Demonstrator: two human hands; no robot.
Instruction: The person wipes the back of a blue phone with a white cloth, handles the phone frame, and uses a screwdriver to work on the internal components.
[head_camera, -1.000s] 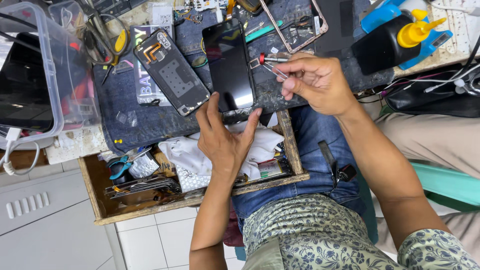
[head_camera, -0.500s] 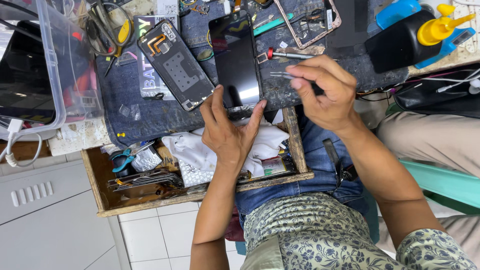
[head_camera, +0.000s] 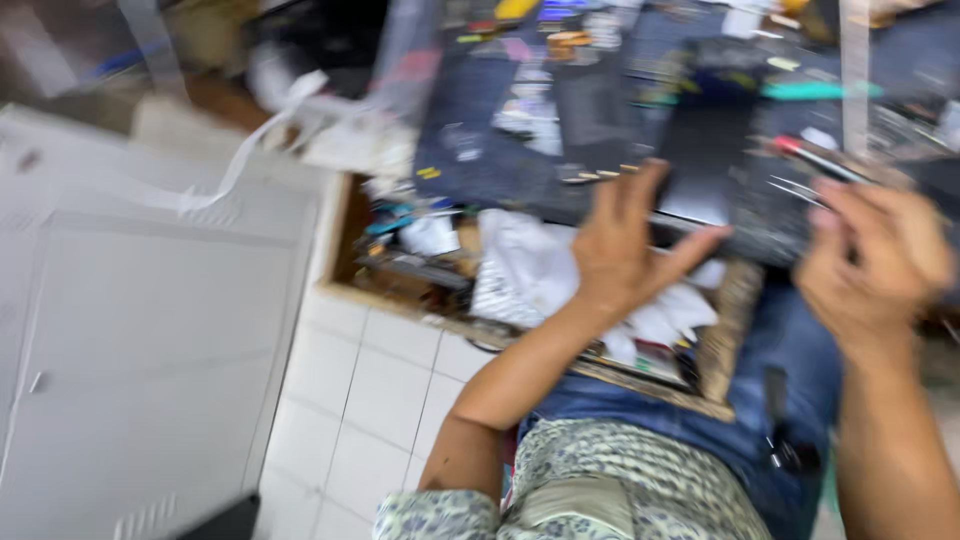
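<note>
Cluttered desk under a dark mat, view motion-blurred. Left hand lies flat, fingers spread, pinning the dark phone at its lower edge, apparently to steady it. Right hand keeps a narrow pinch grip on tweezers, tips just beside the phone.

**Premises: small phone-repair workbench**

The site presents as a cramped electronics repair station. A dark work mat covers the bench and carries scattered small parts, a black phone lying flat and a second dismantled handset beside it. An open wooden drawer below holds crumpled white cloths and loose hand tools. White floor tiles and a white cabinet adjoin. The view is motion-blurred; finer detail cannot be confirmed.
</note>
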